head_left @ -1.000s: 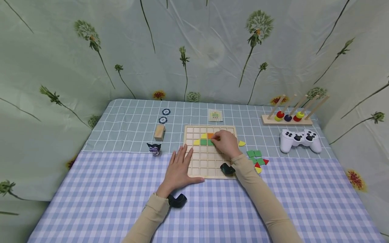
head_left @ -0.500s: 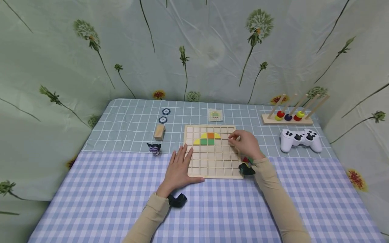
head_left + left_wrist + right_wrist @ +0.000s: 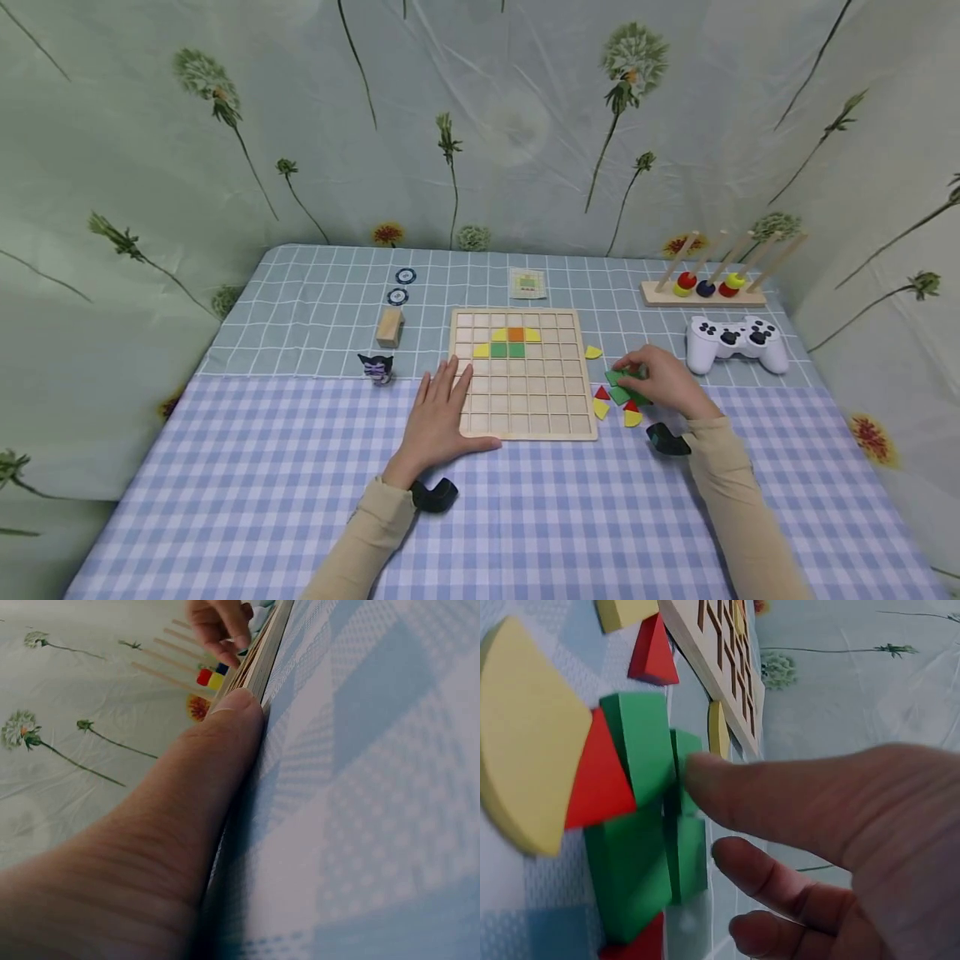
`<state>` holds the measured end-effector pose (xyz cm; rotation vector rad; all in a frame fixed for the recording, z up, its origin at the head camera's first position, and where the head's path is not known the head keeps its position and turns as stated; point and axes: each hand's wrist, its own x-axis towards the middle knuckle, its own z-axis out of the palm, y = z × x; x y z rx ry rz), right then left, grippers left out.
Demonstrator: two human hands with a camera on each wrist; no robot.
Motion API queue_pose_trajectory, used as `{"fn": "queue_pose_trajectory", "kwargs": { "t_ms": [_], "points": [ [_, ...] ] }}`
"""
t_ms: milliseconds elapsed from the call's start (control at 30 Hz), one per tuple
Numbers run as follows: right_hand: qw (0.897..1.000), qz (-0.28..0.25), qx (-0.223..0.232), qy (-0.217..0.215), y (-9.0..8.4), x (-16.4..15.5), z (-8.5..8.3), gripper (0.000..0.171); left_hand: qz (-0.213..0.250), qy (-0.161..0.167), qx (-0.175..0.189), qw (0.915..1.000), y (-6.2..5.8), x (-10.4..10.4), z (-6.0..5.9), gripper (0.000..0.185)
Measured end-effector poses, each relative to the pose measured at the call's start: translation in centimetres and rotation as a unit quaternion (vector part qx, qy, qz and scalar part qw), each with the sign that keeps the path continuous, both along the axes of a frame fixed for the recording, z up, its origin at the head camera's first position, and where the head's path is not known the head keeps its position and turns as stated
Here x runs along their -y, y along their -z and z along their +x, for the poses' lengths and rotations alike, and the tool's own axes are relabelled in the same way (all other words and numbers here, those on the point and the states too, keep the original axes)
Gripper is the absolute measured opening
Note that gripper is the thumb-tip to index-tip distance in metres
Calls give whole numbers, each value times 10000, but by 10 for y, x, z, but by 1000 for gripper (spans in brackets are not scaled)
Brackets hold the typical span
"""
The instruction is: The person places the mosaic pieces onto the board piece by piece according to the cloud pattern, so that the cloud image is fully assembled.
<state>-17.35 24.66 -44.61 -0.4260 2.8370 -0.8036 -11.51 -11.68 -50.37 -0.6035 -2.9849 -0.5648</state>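
Note:
My left hand (image 3: 435, 421) lies with fingers spread over the left edge of a wooden grid board (image 3: 532, 408); in the left wrist view its thumb (image 3: 217, 731) touches the board's front edge. On the board sit an orange square (image 3: 516, 334), two green squares (image 3: 507, 350) and several yellow curved tiles (image 3: 532, 335). My right hand (image 3: 660, 382) is over loose green square tiles (image 3: 619, 395) right of the board. In the right wrist view, its thumb (image 3: 742, 784) is at one green tile (image 3: 645, 742), with the other fingers apart from it; contact is unclear.
Red triangles (image 3: 602, 392) and yellow tiles (image 3: 633, 419) lie around the green ones. A game controller (image 3: 738, 343) and a peg stand with beads (image 3: 701, 296) are at right. A pattern card (image 3: 528, 283), wooden block (image 3: 390, 327), figurine (image 3: 377, 368) and two chips (image 3: 397, 297) lie behind and left.
My right hand has moved from the board's tiles rightward to the loose green tiles. A yellow tile right of the orange square has come into view. The left hand has stayed in place.

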Motion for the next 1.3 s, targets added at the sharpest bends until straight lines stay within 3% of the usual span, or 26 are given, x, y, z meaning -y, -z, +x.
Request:
{"fn": "queue_pose_trajectory", "kwargs": {
  "t_ms": [233, 533, 833, 1067, 1300],
  "points": [
    [9997, 54, 149, -202, 3, -5, 0, 27, 32, 13, -56, 10000, 2, 1, 0, 120],
    [9997, -5, 183, -153, -1, 0, -5, 18, 83, 41, -99, 9999, 1, -2, 0, 119],
    [9988, -278, 372, 183, 2, 1, -1, 18, 71, 35, -212, 9997, 2, 0, 1, 119],
    [9979, -562, 106, 309, 1, 6, 2, 15, 52, 24, -175, 9998, 1, -2, 1, 119],
    [9934, -1076, -246, 315, 4, 36, -7, 18, 29, 0, -104, 9999, 0, -1, 1, 119]
  ]
}}
